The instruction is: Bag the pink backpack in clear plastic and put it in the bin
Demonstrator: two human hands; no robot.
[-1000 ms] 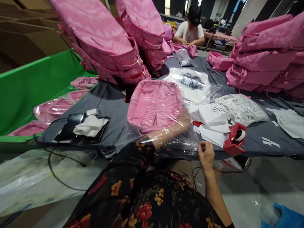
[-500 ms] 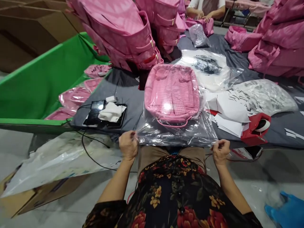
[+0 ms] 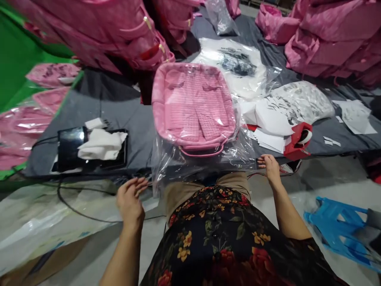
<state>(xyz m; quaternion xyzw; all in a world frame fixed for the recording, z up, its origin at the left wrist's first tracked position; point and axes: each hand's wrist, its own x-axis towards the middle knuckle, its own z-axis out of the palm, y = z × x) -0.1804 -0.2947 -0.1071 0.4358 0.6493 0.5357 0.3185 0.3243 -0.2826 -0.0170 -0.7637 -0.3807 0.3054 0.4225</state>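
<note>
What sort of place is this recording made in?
Probably a bag packing workshop or warehouse floor. Tall stacks of pink quilted bags crowd a grey cloth-covered worktable, one pink bag sits inside a clear plastic sleeve, and a red tape dispenser stands beside loose white paper inserts.

left hand (image 3: 129, 198) sits at seven o'clock, fingers spread and loose, palm turned inward, gripping nothing, forearm running down to six. right hand (image 3: 270, 167) sits at four o'clock, fingers half curled and open, wrist bent, bare forearm slanting down toward five.
</note>
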